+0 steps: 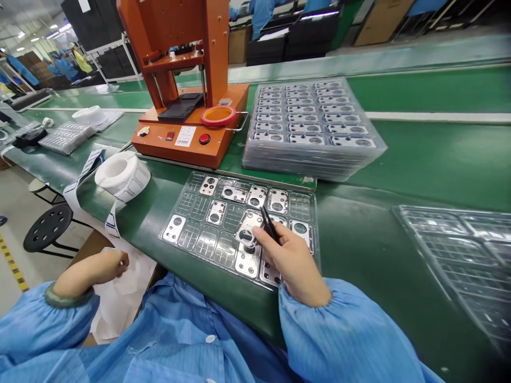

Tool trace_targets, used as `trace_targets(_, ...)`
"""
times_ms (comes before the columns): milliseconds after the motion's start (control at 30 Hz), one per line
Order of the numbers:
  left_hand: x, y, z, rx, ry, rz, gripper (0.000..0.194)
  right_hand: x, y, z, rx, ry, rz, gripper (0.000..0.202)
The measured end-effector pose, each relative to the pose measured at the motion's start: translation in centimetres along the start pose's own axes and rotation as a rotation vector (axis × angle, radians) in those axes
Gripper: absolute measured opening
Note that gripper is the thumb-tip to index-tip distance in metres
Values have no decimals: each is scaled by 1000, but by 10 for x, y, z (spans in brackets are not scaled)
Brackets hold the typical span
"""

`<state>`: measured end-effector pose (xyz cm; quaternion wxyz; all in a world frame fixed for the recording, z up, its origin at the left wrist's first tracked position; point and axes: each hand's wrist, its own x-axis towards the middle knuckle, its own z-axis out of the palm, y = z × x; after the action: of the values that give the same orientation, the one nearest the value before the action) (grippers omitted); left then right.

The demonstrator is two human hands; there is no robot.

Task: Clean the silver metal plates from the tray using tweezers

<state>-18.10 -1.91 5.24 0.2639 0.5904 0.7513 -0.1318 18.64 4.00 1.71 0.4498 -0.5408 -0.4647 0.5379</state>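
My right hand (295, 258) is closed on a silver metal plate (248, 226) with a large round hole and smaller holes, pinched between thumb and fingers. Black tweezers (270, 226) are held in the same hand, tips pointing away from me. Beneath lies a clear plastic tray (187, 205) with rows of pockets, several holding similar plates. At the lower left, my left hand (109, 266) is curled, away from the tray, above white paper (125, 295) in a cardboard box. Whatever its fingers may hold is hidden.
An orange press (179, 143) stands behind the tray, with a roll of tape (218, 115) on its base. Stacked filled trays (307, 154) sit to its right. A label roll (120, 173) is at left, another clear tray (459, 250) at right, and a black stool (48, 229) beside the bench.
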Motion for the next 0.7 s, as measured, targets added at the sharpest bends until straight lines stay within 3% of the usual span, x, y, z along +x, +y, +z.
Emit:
trace_targets(67,-9,26,-15,-34,-73,137,16,0,-2,-1,20,4,3,34)
trace_targets(167,-9,77,-32,-175,-10,446,26,0,-4,-2,38,-13,0,32)
trace_targets(233,1,115,-36,-353,34,591,27,1,-4,-1,34,-40,-6,33)
trace_targets(333,21,170,-31,-577,-103,790,32,1,-4,-2,21,-79,-26,33)
trace_targets(433,34,214,-18,-803,-271,842,34,-1,-7,-4,19,-53,-47,32)
trace_targets(500,37,232,-8,-944,-330,839,34,-2,-11,-6,35,-19,-43,31)
trace_targets(600,38,242,7,-1131,-328,774,34,-4,-14,-8,87,-13,-43,32)
trace_targets(700,39,240,17,-1263,-330,679,33,-5,-13,-10,80,-27,-78,35)
